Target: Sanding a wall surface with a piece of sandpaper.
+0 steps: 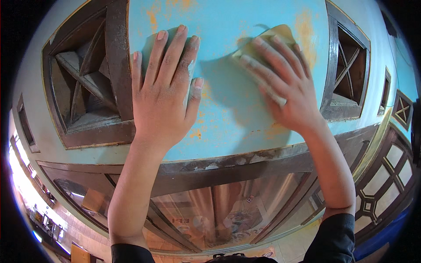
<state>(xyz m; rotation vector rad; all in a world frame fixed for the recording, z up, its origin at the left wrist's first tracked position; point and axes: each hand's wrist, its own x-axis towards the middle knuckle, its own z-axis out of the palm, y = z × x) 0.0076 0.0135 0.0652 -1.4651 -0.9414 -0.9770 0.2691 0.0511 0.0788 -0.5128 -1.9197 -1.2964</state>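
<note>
My left hand (163, 98) lies flat against the blue painted wall (228, 105), its dusty fingers pointing up and slightly apart. My right hand (293, 90) presses a tan sheet of sandpaper (283, 33) to the same wall farther right. The sheet's upper corner and left edge stick out past the fingers; the rest is hidden beneath the hand. Worn orange patches (305, 33) show through the blue paint around both hands, and pale dust coats the fingers.
Dark wooden vent frames with crossed bars flank the wall section, one at the left (83, 83) and one at the right (348, 65). Below runs a brown wooden ledge (232, 161) with chipped paint, over glass panes (228, 210). A panelled door (383, 179) stands at the far right.
</note>
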